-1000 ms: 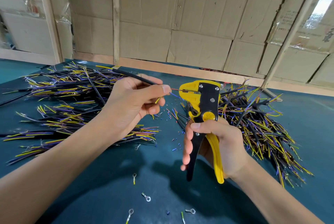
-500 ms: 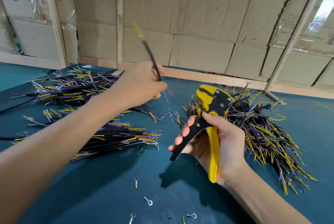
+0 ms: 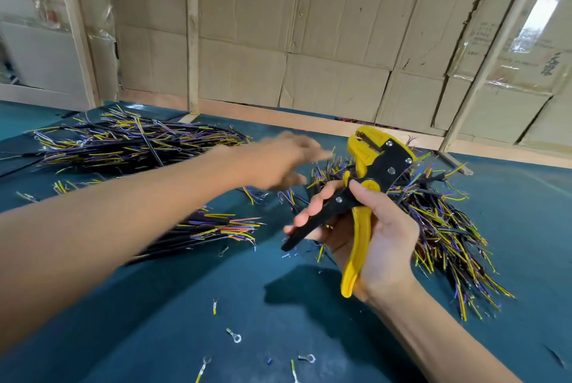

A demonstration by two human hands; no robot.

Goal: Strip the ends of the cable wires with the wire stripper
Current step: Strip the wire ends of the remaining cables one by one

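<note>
My right hand [image 3: 376,237] grips the yellow and black wire stripper [image 3: 368,184] by its handles, jaws pointing up and away. My left hand [image 3: 284,159] is blurred by motion and stretched out over the table, fingers extended toward the right pile of cables [image 3: 442,221]. No cable shows in that hand. A large pile of black cables with yellow and purple wire ends [image 3: 133,144] lies at the back left. A smaller bundle [image 3: 213,231] lies under my left forearm.
The table has a dark teal cover [image 3: 154,320]. Loose ring terminals [image 3: 234,336] and bits of stripped insulation are scattered at the front. Cardboard sheets and wooden battens [image 3: 192,33] wall off the back edge.
My left hand let go of the black cable it held up and swung right toward the right pile. My right hand tilted the stripper and its handles spread apart.
</note>
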